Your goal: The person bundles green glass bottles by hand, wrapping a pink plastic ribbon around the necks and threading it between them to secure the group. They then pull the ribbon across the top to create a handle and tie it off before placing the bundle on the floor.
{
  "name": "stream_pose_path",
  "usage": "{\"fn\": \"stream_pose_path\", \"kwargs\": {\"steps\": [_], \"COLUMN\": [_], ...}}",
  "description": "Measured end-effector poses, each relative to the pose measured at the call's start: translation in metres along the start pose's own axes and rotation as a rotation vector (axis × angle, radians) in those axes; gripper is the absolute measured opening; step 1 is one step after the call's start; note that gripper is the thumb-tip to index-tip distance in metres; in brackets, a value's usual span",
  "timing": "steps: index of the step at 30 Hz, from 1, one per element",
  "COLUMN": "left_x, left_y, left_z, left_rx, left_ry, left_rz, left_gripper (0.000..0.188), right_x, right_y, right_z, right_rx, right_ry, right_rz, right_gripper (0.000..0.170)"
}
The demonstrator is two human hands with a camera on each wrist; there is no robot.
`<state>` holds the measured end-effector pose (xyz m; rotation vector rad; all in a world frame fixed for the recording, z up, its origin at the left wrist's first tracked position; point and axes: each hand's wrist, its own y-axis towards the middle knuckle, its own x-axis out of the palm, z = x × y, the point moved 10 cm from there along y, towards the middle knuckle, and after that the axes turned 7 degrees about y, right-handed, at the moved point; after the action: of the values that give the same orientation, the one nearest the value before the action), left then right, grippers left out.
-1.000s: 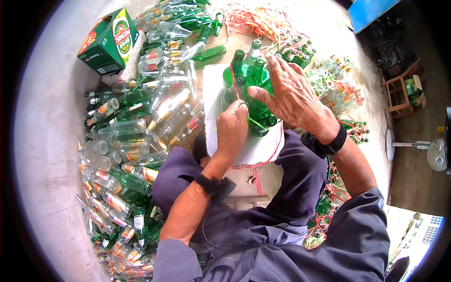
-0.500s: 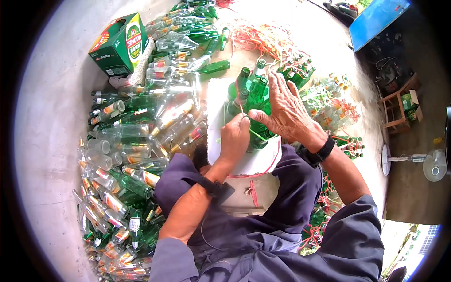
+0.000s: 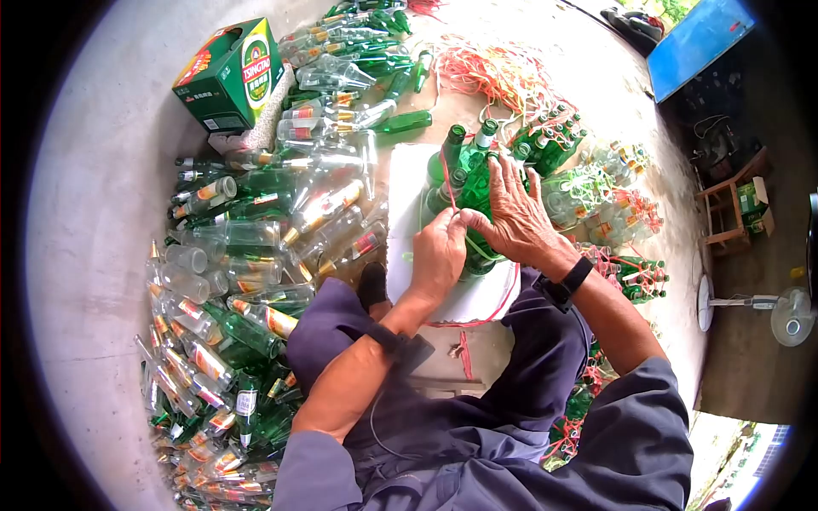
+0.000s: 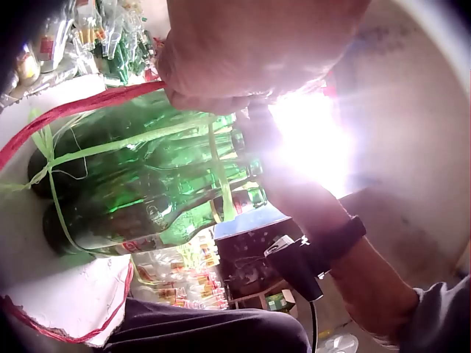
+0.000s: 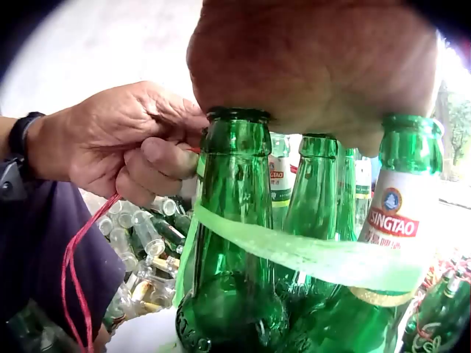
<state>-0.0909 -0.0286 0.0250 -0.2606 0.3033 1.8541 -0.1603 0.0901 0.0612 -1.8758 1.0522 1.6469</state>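
At far L is a box [image 3: 230,104], then a heap of loose bottles [image 3: 247,232]. L hand [image 3: 437,258] has fingers curled & pinches red cord [image 4: 96,101] beside grn bottles [image 5: 239,191], standing grouped on white board [image 3: 406,175], w/ grn band [image 5: 294,251] around. R hand [image 3: 522,220], fingers straight, rests on their tops. Further R: tied bottles [image 3: 555,153].

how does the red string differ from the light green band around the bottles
The red string is gripped in the left hand and hangs below it; the green band loops round the bottles. In the right wrist view, the string looks narrow, the band broad and flat.
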Motion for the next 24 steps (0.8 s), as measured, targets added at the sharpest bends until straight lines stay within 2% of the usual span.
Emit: {"fn": "stream_pose_path", "kwargs": {"steps": [5, 7, 9, 11, 12, 15, 17, 19, 20, 21, 22, 23, 24], "left_x": [0.0, -0.008, -0.008, -0.014, -0.013, -0.012, -0.01, 0.004, 0.011, 0.01, 0.015, 0.022, 0.025], "left_y": [-0.013, -0.023, -0.034, -0.049, -0.054, -0.07, -0.087, -0.104, -0.11, -0.113, -0.116, -0.122, -0.125], "left_z": [-0.004, 0.005, 0.002, 0.007, 0.0, -0.004, -0.007, -0.019, -0.032, -0.038, -0.034, -0.03, -0.033], "left_rx": [-0.021, 0.051, 0.024, 0.075, 0.03, 0.056, 0.004, 0.003, -0.084, -0.083, 0.032, 0.148, 0.151], "left_ry": [0.037, 0.061, 0.106, 0.071, 0.11, 0.157, 0.187, 0.028, -0.058, -0.052, 0.073, 0.196, 0.203], "left_rz": [0.067, 0.13, 0.085, 0.095, 0.063, -0.04, -0.094, -0.196, -0.244, -0.244, -0.312, -0.38, -0.38], "left_gripper": [0.044, 0.044, 0.039, 0.032, 0.025, 0.021, 0.02, 0.021, 0.022, 0.022, 0.02, 0.022, 0.022], "right_x": [0.0, 0.0, -0.002, -0.003, -0.003, -0.001, -0.001, -0.007, -0.009, -0.01, -0.019, -0.019, -0.023], "right_y": [-0.001, -0.001, -0.001, -0.002, -0.002, -0.003, -0.004, -0.006, -0.007, -0.008, -0.012, -0.015, -0.017], "right_z": [0.001, 0.003, 0.002, 0.002, 0.002, 0.003, 0.004, 0.001, 0.0, 0.0, -0.006, -0.005, -0.008], "right_rx": [0.046, 0.073, 0.078, 0.087, 0.086, 0.084, 0.089, 0.088, 0.091, 0.095, 0.053, 0.055, 0.024], "right_ry": [0.002, 0.021, 0.016, 0.017, 0.007, -0.017, -0.012, -0.001, -0.001, 0.0, -0.034, -0.03, 0.01], "right_rz": [0.012, 0.021, 0.024, 0.027, 0.027, 0.057, 0.067, 0.085, 0.089, 0.093, 0.229, 0.232, 0.266], "right_gripper": [0.106, 0.104, 0.103, 0.102, 0.101, 0.099, 0.097, 0.091, 0.087, 0.083, 0.069, 0.069, 0.063]}}
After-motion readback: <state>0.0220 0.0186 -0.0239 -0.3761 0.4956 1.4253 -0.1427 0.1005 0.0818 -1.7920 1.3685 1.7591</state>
